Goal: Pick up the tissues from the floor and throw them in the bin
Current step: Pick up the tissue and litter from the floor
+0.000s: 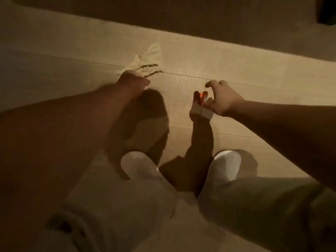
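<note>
A crumpled white tissue [146,58] lies on the wooden floor ahead of my feet. My left hand [132,81] reaches down to its near end, fingers closed on the paper there. The far part of the tissue still rests on the floor. My right hand [222,100] hovers low over the floor to the right, fingers curled, thumb and fingers against a small white and orange object [201,106]. What that object is I cannot tell in the dim, blurred light. No bin is in view.
My two feet in white slippers [138,166] [226,163] stand on the pale floorboards [181,57], below grey trouser legs. A dark band of shadow runs across the top, with a dark shape [327,11] at the top right corner.
</note>
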Motion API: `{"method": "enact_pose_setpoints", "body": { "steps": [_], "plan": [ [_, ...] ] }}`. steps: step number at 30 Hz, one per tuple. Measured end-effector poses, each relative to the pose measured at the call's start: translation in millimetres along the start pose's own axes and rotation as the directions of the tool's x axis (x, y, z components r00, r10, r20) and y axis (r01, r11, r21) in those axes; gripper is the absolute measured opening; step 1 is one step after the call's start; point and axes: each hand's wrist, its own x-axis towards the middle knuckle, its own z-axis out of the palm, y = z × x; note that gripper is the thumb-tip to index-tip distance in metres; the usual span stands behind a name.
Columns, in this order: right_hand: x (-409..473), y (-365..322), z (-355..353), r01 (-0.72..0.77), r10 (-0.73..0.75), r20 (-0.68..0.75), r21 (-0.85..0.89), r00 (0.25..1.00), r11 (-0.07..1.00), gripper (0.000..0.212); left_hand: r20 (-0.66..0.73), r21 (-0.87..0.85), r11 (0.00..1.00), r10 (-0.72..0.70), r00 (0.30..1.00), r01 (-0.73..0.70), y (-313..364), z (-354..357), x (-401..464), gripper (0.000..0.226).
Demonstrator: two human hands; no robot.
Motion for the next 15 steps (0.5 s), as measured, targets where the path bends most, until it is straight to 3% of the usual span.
{"method": "enact_pose_setpoints", "body": {
  "steps": [3, 5, 7, 11, 15],
  "plan": [
    [33, 11, 29, 0.03, -0.033, -0.022, -0.126, 0.999, 0.992, 0.085, -0.263, 0.184, 0.971, 0.198, 0.944, -0.152, 2, 12, 40, 0.063],
    [45, 17, 52, 0.046, -0.057, -0.052, -0.197, 0.997, 0.979, 0.079, -0.218, 0.282, 0.926, 0.317, 0.923, -0.252, 4, 22, 55, 0.078],
    [51, 26, 67, 0.04, -0.065, -0.142, -0.169, 0.988, 0.985, 0.063, -0.125, 0.3, 0.911, 0.333, 0.935, -0.284, 6, 28, 66, 0.086],
    [51, 32, 81, 0.066, -0.074, -0.172, -0.05, 0.982, 0.997, 0.035, -0.088, 0.468, 0.841, 0.348, 0.934, -0.269, -7, 42, 79, 0.073],
    [49, 25, 82, 0.12, -0.118, -0.151, 0.003, 0.981, 0.993, 0.037, -0.095, 0.456, 0.848, 0.349, 0.932, -0.271, -8, 44, 87, 0.071]
  ]
}}
